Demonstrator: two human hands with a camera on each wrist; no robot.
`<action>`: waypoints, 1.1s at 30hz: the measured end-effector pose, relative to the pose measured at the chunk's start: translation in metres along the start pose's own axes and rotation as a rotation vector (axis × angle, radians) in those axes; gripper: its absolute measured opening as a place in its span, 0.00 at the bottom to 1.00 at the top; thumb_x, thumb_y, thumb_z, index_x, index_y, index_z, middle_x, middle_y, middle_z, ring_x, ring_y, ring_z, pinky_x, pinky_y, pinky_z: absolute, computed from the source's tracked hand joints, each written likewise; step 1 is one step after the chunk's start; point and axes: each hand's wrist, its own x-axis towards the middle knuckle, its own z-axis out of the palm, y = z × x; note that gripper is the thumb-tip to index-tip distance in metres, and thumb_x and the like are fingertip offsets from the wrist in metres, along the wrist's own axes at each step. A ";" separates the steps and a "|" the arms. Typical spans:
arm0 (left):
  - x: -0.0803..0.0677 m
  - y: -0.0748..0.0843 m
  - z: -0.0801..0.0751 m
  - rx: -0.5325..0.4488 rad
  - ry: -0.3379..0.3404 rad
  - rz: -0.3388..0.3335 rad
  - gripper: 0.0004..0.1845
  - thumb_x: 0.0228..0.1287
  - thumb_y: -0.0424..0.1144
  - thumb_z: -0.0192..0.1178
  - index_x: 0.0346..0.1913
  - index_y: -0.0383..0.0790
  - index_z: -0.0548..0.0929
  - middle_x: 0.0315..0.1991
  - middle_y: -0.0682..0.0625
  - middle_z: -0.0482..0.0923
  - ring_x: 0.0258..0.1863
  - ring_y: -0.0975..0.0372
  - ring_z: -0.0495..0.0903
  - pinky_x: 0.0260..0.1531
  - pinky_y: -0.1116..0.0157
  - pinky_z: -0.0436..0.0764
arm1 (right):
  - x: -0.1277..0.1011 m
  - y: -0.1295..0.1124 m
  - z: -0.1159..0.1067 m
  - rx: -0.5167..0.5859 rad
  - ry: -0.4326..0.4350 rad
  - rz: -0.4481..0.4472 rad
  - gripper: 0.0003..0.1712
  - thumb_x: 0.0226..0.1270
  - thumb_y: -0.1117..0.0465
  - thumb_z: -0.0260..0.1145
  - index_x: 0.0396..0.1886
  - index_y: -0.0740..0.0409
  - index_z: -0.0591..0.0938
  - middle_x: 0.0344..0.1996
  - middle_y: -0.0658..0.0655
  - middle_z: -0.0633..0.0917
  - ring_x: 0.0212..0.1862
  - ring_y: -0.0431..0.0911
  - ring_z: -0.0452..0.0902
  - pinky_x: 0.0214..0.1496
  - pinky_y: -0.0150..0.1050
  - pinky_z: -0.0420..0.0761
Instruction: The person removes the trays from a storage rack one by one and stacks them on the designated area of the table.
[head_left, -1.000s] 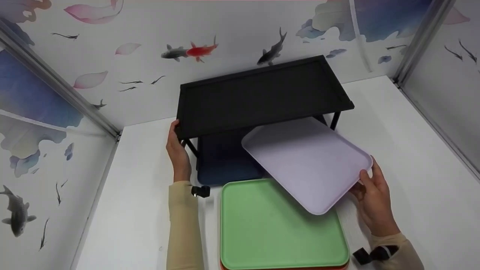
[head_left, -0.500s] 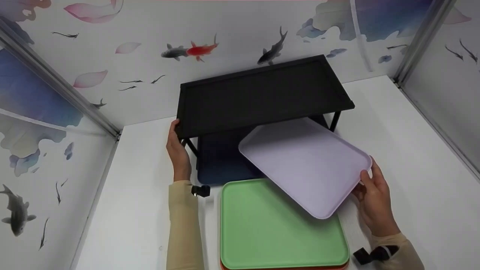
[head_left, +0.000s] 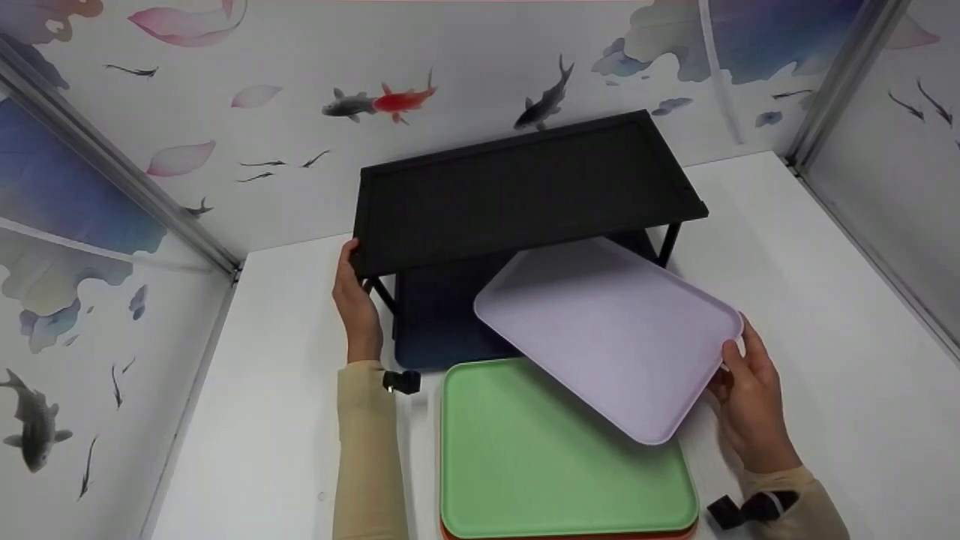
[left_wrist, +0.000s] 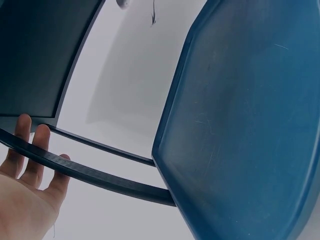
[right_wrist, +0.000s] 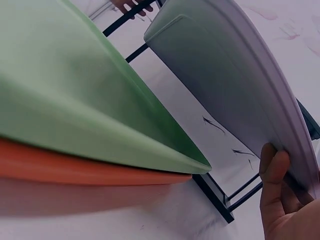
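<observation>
1. Holding the lilac tray [head_left: 611, 337] by its near right corner, the right hand [head_left: 750, 409] has its fingers curled under the rim and its thumb on the edge, as the right wrist view [right_wrist: 240, 75] also shows
2. The tray hangs tilted in the air, its far end pushed partway under the top of the black rack [head_left: 525, 187], its near end over the green tray [head_left: 547, 457]
3. The left hand [head_left: 356, 307] rests against the rack's left end; in the left wrist view its fingers [left_wrist: 30, 150] lie fairly straight behind a black bar of the frame, touching it rather than gripping it
4. A dark blue tray [head_left: 442, 322] already lies on the lower level of the rack, seen close in the left wrist view [left_wrist: 240, 130]
5. Judged from this, one tray is stowed and the lilac one is partly in, not yet set down
6. Left on the white table [head_left: 810, 262] is the stack: the green tray on top with an orange tray [right_wrist: 75, 167] just beneath it; whether more lie under those I cannot tell
</observation>
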 end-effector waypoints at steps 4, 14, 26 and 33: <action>-0.001 -0.001 0.000 0.007 -0.005 0.016 0.27 0.86 0.52 0.32 0.73 0.47 0.72 0.71 0.51 0.72 0.67 0.60 0.72 0.69 0.52 0.68 | 0.000 0.000 -0.001 0.005 -0.006 0.003 0.41 0.83 0.52 0.52 0.85 0.51 0.44 0.51 0.45 0.82 0.44 0.37 0.84 0.45 0.30 0.83; -0.002 -0.002 0.000 0.018 -0.010 0.038 0.28 0.83 0.59 0.34 0.72 0.53 0.73 0.70 0.55 0.73 0.66 0.62 0.73 0.68 0.52 0.68 | -0.001 0.001 -0.003 0.015 -0.019 -0.033 0.40 0.83 0.53 0.52 0.84 0.56 0.46 0.52 0.46 0.82 0.45 0.37 0.84 0.45 0.29 0.83; -0.002 -0.003 0.000 0.031 -0.001 0.040 0.27 0.84 0.57 0.33 0.72 0.52 0.73 0.71 0.54 0.72 0.68 0.60 0.72 0.68 0.50 0.69 | -0.002 0.001 -0.002 0.009 -0.014 -0.034 0.39 0.83 0.53 0.52 0.84 0.57 0.48 0.51 0.46 0.83 0.45 0.37 0.83 0.43 0.29 0.83; -0.002 -0.004 0.000 0.024 -0.003 0.037 0.28 0.85 0.57 0.33 0.72 0.51 0.73 0.71 0.53 0.72 0.68 0.60 0.72 0.68 0.51 0.68 | -0.002 0.001 -0.003 -0.017 -0.016 -0.025 0.39 0.83 0.53 0.52 0.84 0.57 0.48 0.53 0.46 0.82 0.46 0.37 0.84 0.44 0.29 0.83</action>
